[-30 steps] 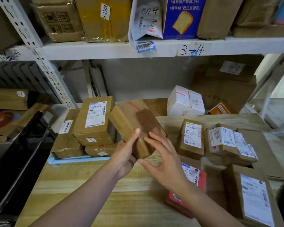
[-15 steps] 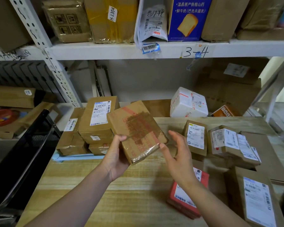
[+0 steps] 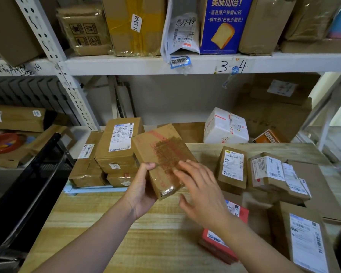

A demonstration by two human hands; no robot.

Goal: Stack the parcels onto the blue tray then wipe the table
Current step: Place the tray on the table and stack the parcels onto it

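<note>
Brown parcel (image 3: 161, 154) up in the air, meant for the stack (image 3: 116, 150) on the blue tray (image 3: 91, 190)

Our left hand (image 3: 140, 192) grips the parcel by its near corner, thumb on top, tilted above the tabletop (image 3: 106, 223) just right of the stack. Our right hand (image 3: 201, 194) isn't gripping. Its straight fingers (image 3: 185, 168) lie on the top face, probably to steady it.

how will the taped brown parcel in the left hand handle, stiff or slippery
Probably stiff: the parcel has sharp box edges. Likely light, since the left hand holds it by one end. Its glossy tape may be slippery.
</note>
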